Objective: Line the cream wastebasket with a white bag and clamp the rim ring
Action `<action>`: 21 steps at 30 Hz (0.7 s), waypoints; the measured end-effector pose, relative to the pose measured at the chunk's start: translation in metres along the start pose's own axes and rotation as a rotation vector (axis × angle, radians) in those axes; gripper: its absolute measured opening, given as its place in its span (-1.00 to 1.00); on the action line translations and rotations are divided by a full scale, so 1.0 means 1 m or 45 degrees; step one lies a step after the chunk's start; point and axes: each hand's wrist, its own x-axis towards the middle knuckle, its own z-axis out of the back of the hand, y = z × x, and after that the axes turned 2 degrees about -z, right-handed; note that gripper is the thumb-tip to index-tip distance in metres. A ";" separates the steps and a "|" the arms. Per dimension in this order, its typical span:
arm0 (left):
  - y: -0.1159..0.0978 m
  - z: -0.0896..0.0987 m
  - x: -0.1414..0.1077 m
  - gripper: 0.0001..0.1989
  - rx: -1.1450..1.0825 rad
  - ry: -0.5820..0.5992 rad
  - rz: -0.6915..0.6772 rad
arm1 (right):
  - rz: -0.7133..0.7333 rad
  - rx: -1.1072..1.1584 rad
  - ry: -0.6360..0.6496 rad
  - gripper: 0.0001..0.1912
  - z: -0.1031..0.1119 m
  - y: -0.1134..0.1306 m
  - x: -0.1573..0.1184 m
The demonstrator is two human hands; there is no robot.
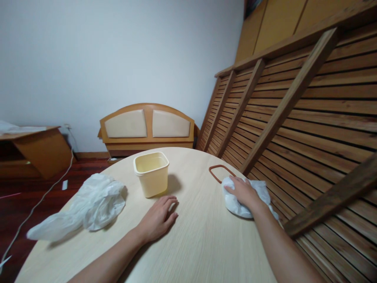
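A pale yellow plastic tub (151,179) stands upright and open-topped on the round table (200,243). Just in front of it my left hand (157,220) rests on the tabletop, fingers apart and holding nothing. At the right my right hand (243,190) lies over a white plastic bag (235,206), its fingers spread on top; the bag hides part of what is under the palm. A brown rounded frame (219,167) lies flat, partly beneath that bag. Another crumpled, translucent white bag (98,204) sits on the left side of the table.
Slatted wooden boards (294,118) lean along the right edge of the table. Behind it stands a padded headboard (147,139). A wooden desk (38,151) and a white cable (44,196) are at the left.
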 end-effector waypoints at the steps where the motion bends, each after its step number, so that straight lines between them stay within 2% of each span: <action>1: 0.000 0.000 0.000 -0.68 0.000 0.006 0.002 | 0.006 0.005 -0.019 -0.42 -0.001 0.001 0.003; 8: -0.001 0.002 -0.001 -0.67 0.001 0.033 0.020 | 0.056 0.050 -0.100 -0.43 -0.002 0.004 0.013; 12: -0.001 0.002 -0.001 -0.69 0.001 0.022 0.017 | 0.058 0.062 -0.109 -0.44 0.008 0.005 0.007; 15: 0.000 0.002 -0.001 -0.69 0.010 0.027 0.012 | 0.014 0.061 -0.124 -0.34 0.017 0.015 -0.001; 18: 0.000 0.002 -0.002 -0.69 0.015 0.039 0.012 | -0.044 0.056 -0.026 -0.17 0.021 0.026 -0.009; 21: 0.001 0.002 -0.002 -0.70 0.015 0.045 0.015 | -0.081 0.023 0.137 -0.03 0.017 0.024 -0.015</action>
